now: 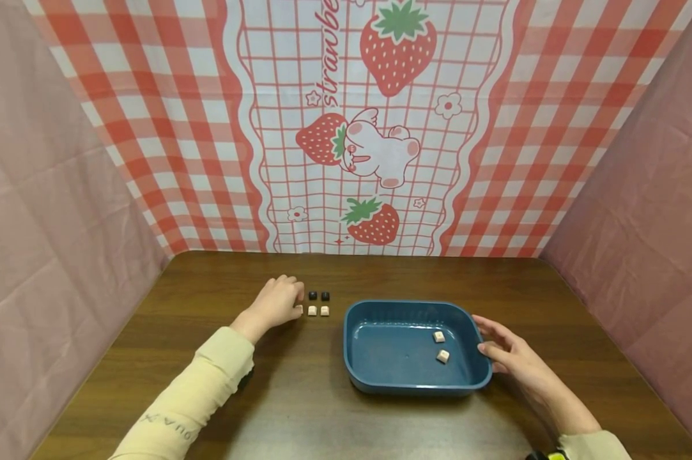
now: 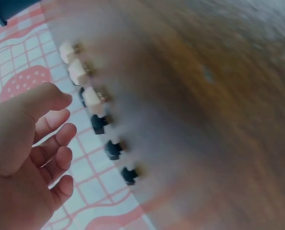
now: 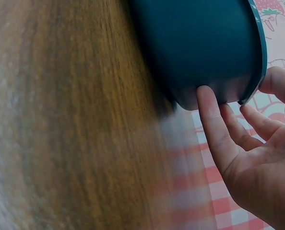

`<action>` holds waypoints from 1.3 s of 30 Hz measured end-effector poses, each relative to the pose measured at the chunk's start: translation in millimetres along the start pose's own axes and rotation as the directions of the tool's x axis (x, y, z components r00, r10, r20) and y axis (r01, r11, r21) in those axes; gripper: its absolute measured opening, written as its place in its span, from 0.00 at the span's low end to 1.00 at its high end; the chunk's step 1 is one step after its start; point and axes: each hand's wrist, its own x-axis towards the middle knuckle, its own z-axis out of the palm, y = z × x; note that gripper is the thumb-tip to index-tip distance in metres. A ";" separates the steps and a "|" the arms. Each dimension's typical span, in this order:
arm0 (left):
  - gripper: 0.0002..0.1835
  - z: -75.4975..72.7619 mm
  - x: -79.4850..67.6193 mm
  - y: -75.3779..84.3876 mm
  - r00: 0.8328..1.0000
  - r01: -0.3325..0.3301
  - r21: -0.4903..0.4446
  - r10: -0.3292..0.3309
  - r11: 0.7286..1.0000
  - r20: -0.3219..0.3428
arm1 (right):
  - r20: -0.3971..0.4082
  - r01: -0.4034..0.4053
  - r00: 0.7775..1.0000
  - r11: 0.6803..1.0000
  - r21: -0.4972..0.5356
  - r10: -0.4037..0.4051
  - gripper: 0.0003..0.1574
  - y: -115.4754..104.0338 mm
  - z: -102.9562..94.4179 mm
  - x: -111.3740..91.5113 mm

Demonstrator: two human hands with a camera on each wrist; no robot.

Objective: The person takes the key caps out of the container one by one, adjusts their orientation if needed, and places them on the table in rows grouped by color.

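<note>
My left hand point(image 1: 273, 301) hovers beside two short rows of keycaps, fingers loosely bent, with no keycap seen between thumb and fingers. Two white keycaps point(image 1: 319, 311) and two black keycaps point(image 1: 319, 296) show right of it in the head view; the hand partly hides others. The left wrist view has three white keycaps point(image 2: 77, 72) and several black keycaps point(image 2: 112, 150) past the thumb. My right hand point(image 1: 518, 358) holds the right end of a blue plastic basin point(image 1: 406, 391), thumb at the rim and fingers point(image 3: 211, 110) against the outer wall. Two white keycaps point(image 1: 441, 347) lie inside it.
The brown wooden table point(image 1: 288, 409) carries everything. A red-checked strawberry cloth point(image 1: 346, 211) hangs behind its far edge. Pink cloths point(image 1: 639, 204) hang along both sides.
</note>
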 end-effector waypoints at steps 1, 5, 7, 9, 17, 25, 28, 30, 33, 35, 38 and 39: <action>0.09 -1.9 0.5 1.5 1.000 -0.002 0.000 0.002 1.000 -0.004 | 0.000 0.000 1.000 1.000 0.000 0.000 0.40 -0.1 0.1 -0.1; 0.12 -11.3 2.1 10.9 1.000 -0.009 -0.021 0.009 1.000 -0.014 | 0.001 0.004 1.000 1.000 0.004 -0.004 0.40 -0.4 0.4 -0.4; 0.13 -15.7 2.8 16.4 1.000 -0.007 -0.030 0.007 1.000 -0.007 | 0.001 0.009 1.000 1.000 0.005 -0.009 0.39 -0.4 0.6 -0.3; 0.13 -19.6 3.2 22.1 1.000 -0.009 -0.031 0.008 0.999 -0.007 | 0.002 0.012 1.000 1.000 0.006 -0.012 0.39 -0.4 0.8 -0.3; 0.12 -30.4 6.6 46.0 0.999 -0.034 -0.019 0.033 0.999 -0.019 | -0.011 -0.003 1.000 1.000 -0.017 0.002 0.40 0.0 0.0 0.4; 0.13 -35.2 8.7 76.9 0.996 -0.067 -0.011 0.066 0.998 -0.053 | -0.021 -0.026 0.999 0.999 -0.035 0.025 0.40 -1.1 -0.9 1.4; 0.13 -34.8 8.9 88.9 0.995 -0.074 -0.008 0.074 0.997 -0.072 | -0.010 -0.008 1.000 1.000 -0.022 0.008 0.39 -1.0 -0.7 0.9; 0.13 -34.1 8.5 97.0 0.994 -0.078 -0.004 0.078 0.997 -0.077 | 0.002 0.008 1.000 1.000 -0.014 -0.008 0.39 -0.8 -0.3 0.4; 0.13 -33.3 7.6 110.0 0.993 -0.089 -0.008 0.089 0.996 -0.073 | 0.002 0.008 1.000 1.000 -0.003 -0.008 0.39 -0.9 0.3 0.6; 0.14 -32.4 7.4 118.8 0.993 -0.094 -0.010 0.093 0.995 -0.072 | 0.001 0.005 1.000 1.000 -0.005 -0.005 0.40 -0.8 0.5 0.6; 0.15 -30.6 8.7 131.6 0.993 -0.095 -0.009 0.094 0.995 -0.077 | -0.007 0.000 1.000 1.000 -0.010 -0.001 0.39 -1.2 0.3 0.7; 0.15 -30.1 9.7 135.7 0.992 -0.094 -0.012 0.092 0.996 -0.081 | -0.006 0.002 1.000 1.000 -0.012 -0.003 0.39 -1.3 0.2 0.9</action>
